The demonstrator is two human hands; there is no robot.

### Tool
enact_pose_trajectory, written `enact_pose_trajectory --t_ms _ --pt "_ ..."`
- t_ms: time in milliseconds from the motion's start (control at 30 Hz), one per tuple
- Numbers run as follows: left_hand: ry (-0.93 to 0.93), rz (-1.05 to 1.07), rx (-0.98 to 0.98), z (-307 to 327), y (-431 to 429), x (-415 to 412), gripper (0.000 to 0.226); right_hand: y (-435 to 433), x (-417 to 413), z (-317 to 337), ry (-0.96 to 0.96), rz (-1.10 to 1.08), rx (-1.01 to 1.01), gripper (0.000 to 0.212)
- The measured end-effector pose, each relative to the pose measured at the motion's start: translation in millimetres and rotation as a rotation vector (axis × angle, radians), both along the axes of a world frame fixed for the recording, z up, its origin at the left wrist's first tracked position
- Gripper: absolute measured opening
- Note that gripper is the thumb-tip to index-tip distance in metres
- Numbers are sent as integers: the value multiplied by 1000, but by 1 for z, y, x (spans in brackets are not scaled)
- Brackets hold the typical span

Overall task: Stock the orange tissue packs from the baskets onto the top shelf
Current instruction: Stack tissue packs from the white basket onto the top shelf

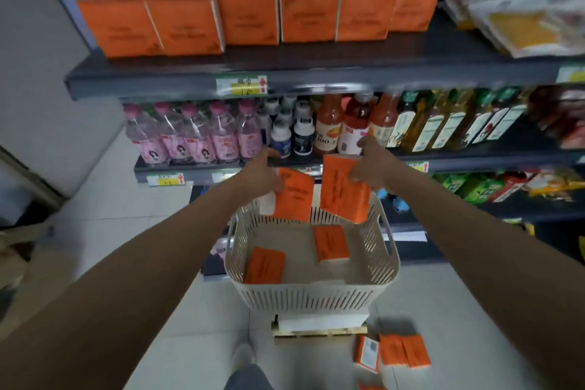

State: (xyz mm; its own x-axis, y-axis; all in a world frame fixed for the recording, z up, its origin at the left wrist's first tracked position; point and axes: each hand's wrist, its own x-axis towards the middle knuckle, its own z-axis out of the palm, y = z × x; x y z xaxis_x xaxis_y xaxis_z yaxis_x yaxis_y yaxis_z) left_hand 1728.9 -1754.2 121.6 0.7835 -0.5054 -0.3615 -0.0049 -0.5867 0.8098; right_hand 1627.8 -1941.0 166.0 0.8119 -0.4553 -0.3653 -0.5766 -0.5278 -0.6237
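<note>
- Firstly, at the left of the second shelf you have a row of pink-capped bottles [190, 133], all upright.
- Above them, the top shelf [158, 81] carries the shelved packs [250, 14]: orange tissue packs standing upright, faces out, running from its left end to past the middle.
- Your left hand [259, 174] is raised above the basket's far rim. Its fingers are clamped on the upper left corner of the left pack [294, 198], which hangs slightly tilted.
- Below your hands stands the basket [390, 252], cream and slotted, resting on a white block [319, 323].
- It holds 2 loose orange packs: the near pack [264, 266] at the near left, and the middle pack [330, 244] right of centre. The 2 lie apart.
- Your right hand [370, 168] has thumb and fingers clamped on the top end of the right pack [343, 195], held tilted above the basket's far right corner. The 2 held packs are close but not touching.
- On the floor, right of the block, lie the floor packs [394, 351], at least 3 bunched together.
- At the far right of the top shelf, clear bags [522, 22] lie slanted, just beside the orange row.
</note>
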Motion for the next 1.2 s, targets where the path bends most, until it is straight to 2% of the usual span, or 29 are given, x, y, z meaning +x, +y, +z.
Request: enact_pose_trajectory --t_ms 167,367,500,567,667,867,1067,1200 --pt "-71 2 -31 39 6 -9 57 1 -5 37 -100 -21 -120 35" --pt "-244 -25 -112 86 -2 -8 42 -2 2 76 -296 16 -152 42" --pt "-293 -38 -238 108 -6 2 25 -10 9 99 -295 72 -284 40" --pt "-298 -47 -276 118 -7 11 28 -15 10 110 -311 73 -336 41" --pt "-280 -72 -359 131 -14 28 44 -21 15 126 -373 -5 -403 50" --pt "-274 -37 -471 156 -34 58 38 -37 36 152 -513 -194 -556 31" --pt "-340 -17 -496 166 -55 81 40 -64 52 162 -455 -283 -748 45" --pt "-346 -17 -527 167 -70 88 31 -83 53 167 -281 -332 -888 47"
